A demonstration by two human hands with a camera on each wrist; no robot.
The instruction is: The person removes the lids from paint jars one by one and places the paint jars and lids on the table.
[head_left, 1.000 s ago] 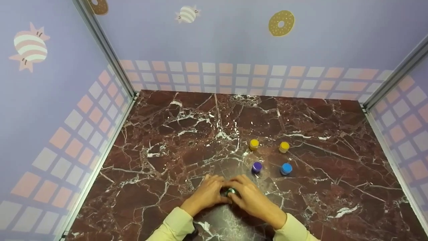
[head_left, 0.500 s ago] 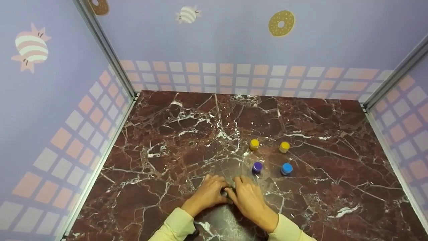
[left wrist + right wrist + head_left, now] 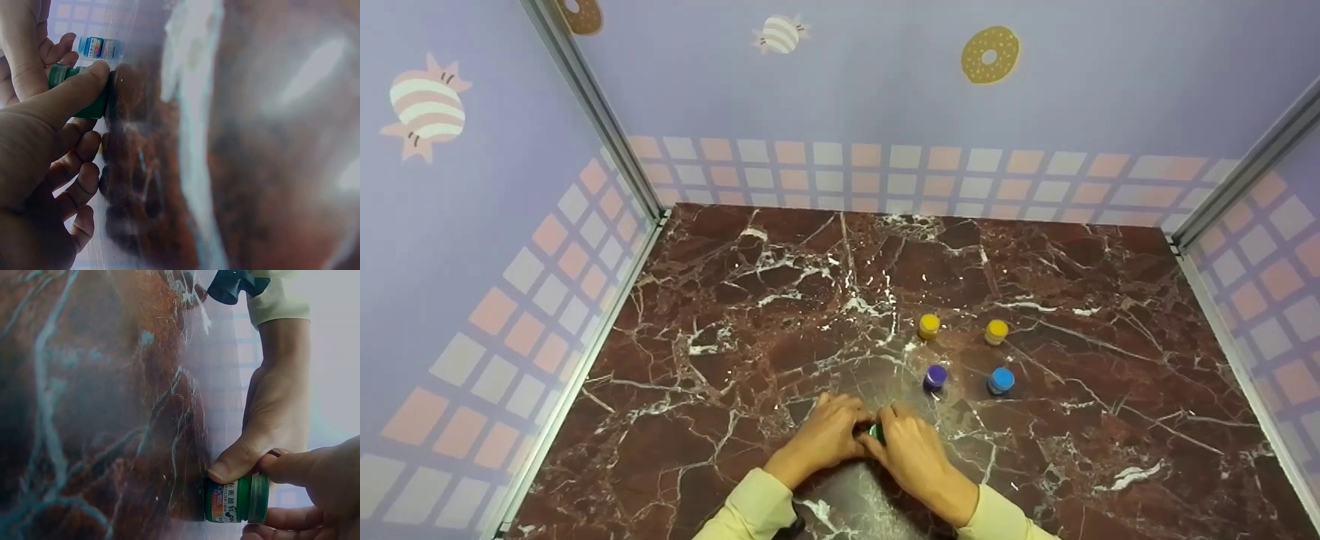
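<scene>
A small paint jar with green contents and a printed label stands upright on the marble-patterned tabletop. Its green lid is on top. My left hand grips the jar's body, thumb across the label side. From the other side my right hand pinches the lid between thumb and fingers. Only a sliver of green shows between the hands in the head view. Beyond them stand a purple-lidded jar and a blue-lidded jar.
Two yellow-lidded jars, one on the left and one on the right, stand farther back. Patterned panels wall in the tabletop at the back and both sides.
My right hand has turned about the lid, its thumb and fingers shifting and its wrist swinging slightly left. My left hand has kept its hold on the jar. The other jars stand where they were.
</scene>
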